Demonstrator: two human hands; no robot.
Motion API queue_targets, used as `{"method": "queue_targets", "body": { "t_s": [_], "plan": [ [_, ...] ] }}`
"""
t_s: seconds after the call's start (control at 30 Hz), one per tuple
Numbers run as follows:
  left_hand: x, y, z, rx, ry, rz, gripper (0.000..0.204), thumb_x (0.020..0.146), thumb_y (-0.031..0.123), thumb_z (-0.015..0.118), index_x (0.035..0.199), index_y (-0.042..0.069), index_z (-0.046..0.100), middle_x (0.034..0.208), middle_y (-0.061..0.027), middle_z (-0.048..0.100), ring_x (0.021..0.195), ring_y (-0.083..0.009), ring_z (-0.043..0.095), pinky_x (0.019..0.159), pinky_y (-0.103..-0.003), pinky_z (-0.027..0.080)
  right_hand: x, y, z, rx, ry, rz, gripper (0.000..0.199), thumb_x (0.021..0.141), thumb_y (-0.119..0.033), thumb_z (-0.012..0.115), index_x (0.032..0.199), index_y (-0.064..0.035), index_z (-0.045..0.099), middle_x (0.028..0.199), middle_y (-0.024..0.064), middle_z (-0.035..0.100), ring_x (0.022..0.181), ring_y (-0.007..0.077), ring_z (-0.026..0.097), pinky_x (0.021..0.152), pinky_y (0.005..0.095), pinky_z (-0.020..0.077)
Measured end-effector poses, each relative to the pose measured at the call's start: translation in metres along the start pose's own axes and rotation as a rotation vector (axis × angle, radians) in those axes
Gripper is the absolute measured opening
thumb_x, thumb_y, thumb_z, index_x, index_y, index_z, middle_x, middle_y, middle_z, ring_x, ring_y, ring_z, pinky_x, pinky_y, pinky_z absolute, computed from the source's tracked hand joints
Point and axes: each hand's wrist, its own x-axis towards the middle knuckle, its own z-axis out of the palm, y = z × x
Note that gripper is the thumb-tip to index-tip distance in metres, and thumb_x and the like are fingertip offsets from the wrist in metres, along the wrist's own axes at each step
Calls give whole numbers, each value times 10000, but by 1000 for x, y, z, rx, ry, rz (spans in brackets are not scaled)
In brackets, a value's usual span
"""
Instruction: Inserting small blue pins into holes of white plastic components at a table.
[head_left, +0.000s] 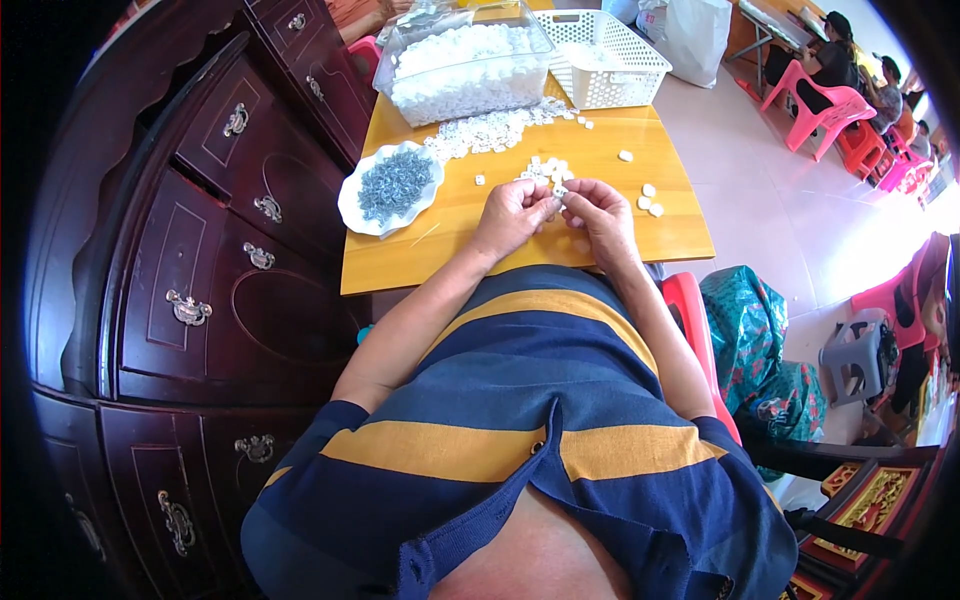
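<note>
My left hand (513, 217) and my right hand (601, 219) meet over the near part of the wooden table (450, 255). Thumbs and fingertips of both are pinched together at a small white plastic piece (559, 190), mostly covered by the fingers. Just beyond them lies a little group of similar white pieces (545, 168). To the left stands a white scalloped dish (351, 213) heaped with thin grey metal pins (394, 186), which look like small nails. Several round white pieces (648, 190) are scattered right of my right hand.
At the table's far side stand a clear plastic bin (470, 100) full of white pieces and a white perforated basket (620, 92). Loose white pieces (490, 131) spread before them. Dark wooden drawers (215, 250) flank the left; green bags (745, 320) sit right. People sit farther off.
</note>
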Motion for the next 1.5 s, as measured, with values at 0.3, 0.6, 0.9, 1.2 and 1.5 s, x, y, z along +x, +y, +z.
{"method": "queue_targets", "body": {
  "t_s": [0.3,0.6,0.9,1.2,1.5],
  "plan": [
    [0,0,1,-34,4,-23,98,928,89,684,879,3,682,722,-10,664,577,-52,565,524,-218,468,1,3,-1,6,58,-13,170,905,-59,703,1064,-3,685,885,26,687,707,72,606,620,180,470],
    [0,-3,2,-59,16,-14,99,929,90,682,882,3,680,718,-9,662,566,-53,564,515,-216,466,2,3,-1,15,45,-7,163,900,-54,708,1054,-6,684,884,28,687,707,73,613,611,181,474],
    [0,-4,3,-89,9,-31,103,931,101,686,882,10,680,728,-6,662,568,-48,562,515,-212,466,1,2,1,-2,38,-7,141,895,-48,707,1029,-8,689,869,26,685,704,69,610,616,180,475],
    [0,-3,4,-97,9,-46,114,931,112,689,875,13,678,726,-8,660,566,-48,559,510,-211,461,1,1,1,-27,71,-15,159,894,-68,718,1040,-11,688,871,22,685,704,65,606,618,180,473],
    [-1,-4,3,-78,-13,-43,134,962,173,674,905,52,673,748,21,642,586,-26,531,506,-178,412,1,1,1,-19,65,-19,156,892,-64,717,1034,-6,684,865,29,683,697,69,602,613,183,468]
  ]
}}
